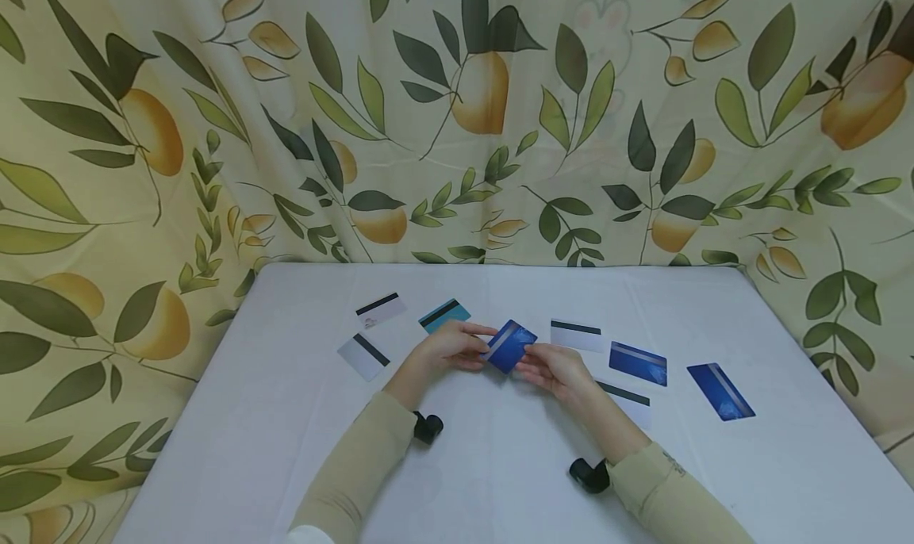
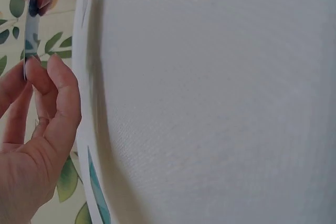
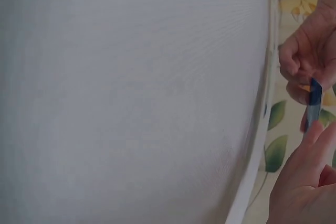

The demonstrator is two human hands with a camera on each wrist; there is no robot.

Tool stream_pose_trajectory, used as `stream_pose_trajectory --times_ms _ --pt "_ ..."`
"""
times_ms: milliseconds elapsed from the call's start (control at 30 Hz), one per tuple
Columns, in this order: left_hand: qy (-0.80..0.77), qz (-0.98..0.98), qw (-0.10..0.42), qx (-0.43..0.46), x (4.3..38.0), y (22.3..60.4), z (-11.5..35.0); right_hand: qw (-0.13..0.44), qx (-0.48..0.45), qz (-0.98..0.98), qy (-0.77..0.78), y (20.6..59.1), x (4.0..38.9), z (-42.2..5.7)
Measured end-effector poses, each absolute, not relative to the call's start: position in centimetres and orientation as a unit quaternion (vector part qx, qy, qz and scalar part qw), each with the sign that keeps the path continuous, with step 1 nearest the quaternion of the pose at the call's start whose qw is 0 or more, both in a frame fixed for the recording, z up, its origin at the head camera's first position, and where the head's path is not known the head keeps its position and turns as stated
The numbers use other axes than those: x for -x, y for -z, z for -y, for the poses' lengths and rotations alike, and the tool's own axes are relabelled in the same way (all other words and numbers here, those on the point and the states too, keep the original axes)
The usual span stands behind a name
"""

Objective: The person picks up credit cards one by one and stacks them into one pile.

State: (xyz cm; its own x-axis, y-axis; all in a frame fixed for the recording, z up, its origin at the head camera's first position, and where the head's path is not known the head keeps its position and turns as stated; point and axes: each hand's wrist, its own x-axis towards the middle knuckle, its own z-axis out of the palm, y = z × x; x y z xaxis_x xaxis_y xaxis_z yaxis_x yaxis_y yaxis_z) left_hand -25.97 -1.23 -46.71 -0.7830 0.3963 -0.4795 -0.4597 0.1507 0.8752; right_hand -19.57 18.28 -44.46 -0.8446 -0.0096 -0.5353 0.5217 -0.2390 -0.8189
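Observation:
Between both hands a blue card (image 1: 510,346) with a pale stripe is held tilted above the table. The left hand (image 1: 457,346) pinches its left edge, and the right hand (image 1: 557,368) pinches the lower right corner. From the left wrist view the card (image 2: 31,27) appears nearly edge-on, gripped by the left hand (image 2: 44,124) at its lower end. In the right wrist view the right hand (image 3: 310,177) has the near end of the card (image 3: 314,103). Just beyond the left hand lies a teal card (image 1: 444,315); a white card (image 1: 575,335) lies behind the right hand.
Two white striped cards (image 1: 381,311) lie at the left of the white table (image 1: 236,449). At the right are a blue card (image 1: 639,363), another blue card (image 1: 721,392) and a white card (image 1: 630,408) partly behind the right forearm. A leaf-patterned curtain (image 1: 443,163) hangs behind.

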Motion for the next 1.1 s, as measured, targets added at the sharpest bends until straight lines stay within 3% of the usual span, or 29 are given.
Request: stream_pose_trajectory --times_ms 467,1100 --pt "-0.623 -0.702 0.345 0.001 25.1 44.6 2.3 0.258 -0.171 -0.618 0.722 43.8 20.1 -20.4" --pt "-0.589 -0.706 0.387 -0.074 23.4 43.4 2.9 0.358 -0.023 -0.703 0.614 43.1 21.3 -22.6"
